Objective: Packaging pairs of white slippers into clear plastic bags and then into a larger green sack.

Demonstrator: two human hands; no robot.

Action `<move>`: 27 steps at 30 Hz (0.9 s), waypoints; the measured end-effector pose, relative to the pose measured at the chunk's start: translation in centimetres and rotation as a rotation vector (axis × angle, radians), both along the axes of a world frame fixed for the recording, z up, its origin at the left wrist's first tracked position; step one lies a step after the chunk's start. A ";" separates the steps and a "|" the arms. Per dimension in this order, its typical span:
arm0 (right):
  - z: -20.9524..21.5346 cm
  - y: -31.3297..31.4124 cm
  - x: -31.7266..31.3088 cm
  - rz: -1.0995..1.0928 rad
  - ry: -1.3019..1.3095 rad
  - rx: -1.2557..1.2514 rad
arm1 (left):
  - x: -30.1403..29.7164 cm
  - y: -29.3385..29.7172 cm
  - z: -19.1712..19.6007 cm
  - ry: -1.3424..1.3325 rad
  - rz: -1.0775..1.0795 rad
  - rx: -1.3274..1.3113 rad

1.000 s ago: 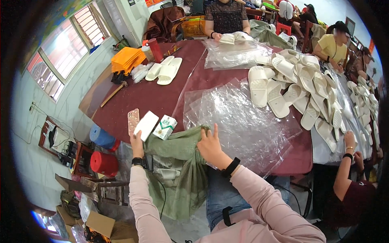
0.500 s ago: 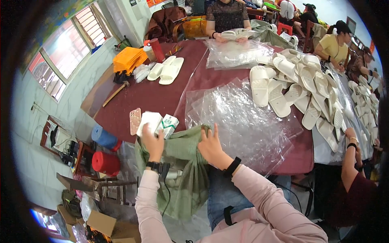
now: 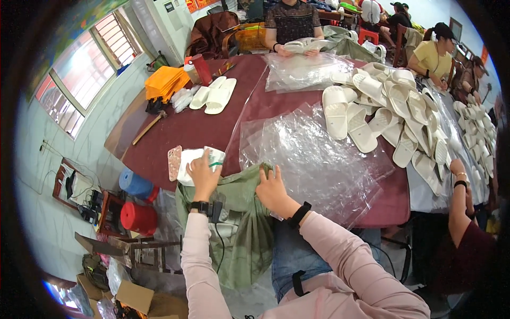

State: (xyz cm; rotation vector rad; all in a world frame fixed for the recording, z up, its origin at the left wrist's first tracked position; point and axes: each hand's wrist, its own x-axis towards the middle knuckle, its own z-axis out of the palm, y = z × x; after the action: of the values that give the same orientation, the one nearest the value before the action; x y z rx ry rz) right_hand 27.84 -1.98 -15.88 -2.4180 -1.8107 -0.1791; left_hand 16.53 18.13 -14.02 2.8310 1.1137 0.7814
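My left hand (image 3: 204,177) is open, its fingers stretched out over a white pack (image 3: 187,164) and the near side of a small white-and-green box (image 3: 215,157). Whether the fingertips touch either one, I cannot tell. Left of the pack lies a pink patterned phone case (image 3: 174,162). My right hand (image 3: 274,191) rests at the upper edge of a green cloth sack (image 3: 241,194), two fingers extended and apart. The sack hangs over the near table edge, with a pale thing partly visible inside it. Clear plastic bags (image 3: 313,159) lie flat beside my right hand.
White slippers (image 3: 393,106) are heaped on the right of the dark red table (image 3: 207,127). Farther left are a pair of slippers (image 3: 220,96), a hammer (image 3: 149,127) and orange packs (image 3: 166,83). Red (image 3: 139,217) and blue stools stand at left. Other people sit around the table.
My left hand has moved slightly forward and right, now covering part of the box. The right hand stays at the sack's edge. The whole view has shifted a little.
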 end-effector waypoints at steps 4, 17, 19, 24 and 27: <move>1.2 0.0 -0.4 -0.070 0.109 -0.046 | -3.0 1.1 0.5 -0.530 -0.311 -0.427; 2.1 0.2 -0.8 -0.202 0.034 0.001 | -1.5 -1.8 -3.1 -0.143 -0.393 -0.489; 2.5 0.4 -1.2 -0.177 0.065 -0.038 | -1.3 -0.2 -4.6 -0.260 -0.401 -0.640; 1.4 0.2 -1.0 -0.162 0.049 0.026 | 2.3 0.0 -4.3 -0.526 -0.262 -0.690; 0.8 0.0 -1.8 -0.063 -0.036 0.067 | 3.5 0.1 -3.8 -0.325 -0.044 -0.548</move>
State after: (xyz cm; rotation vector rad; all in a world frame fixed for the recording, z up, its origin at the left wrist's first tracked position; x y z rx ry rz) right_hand 26.06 -2.02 -15.06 -2.4431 -1.7150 -0.2864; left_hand 20.08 18.21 -17.85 2.1808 1.0170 0.7542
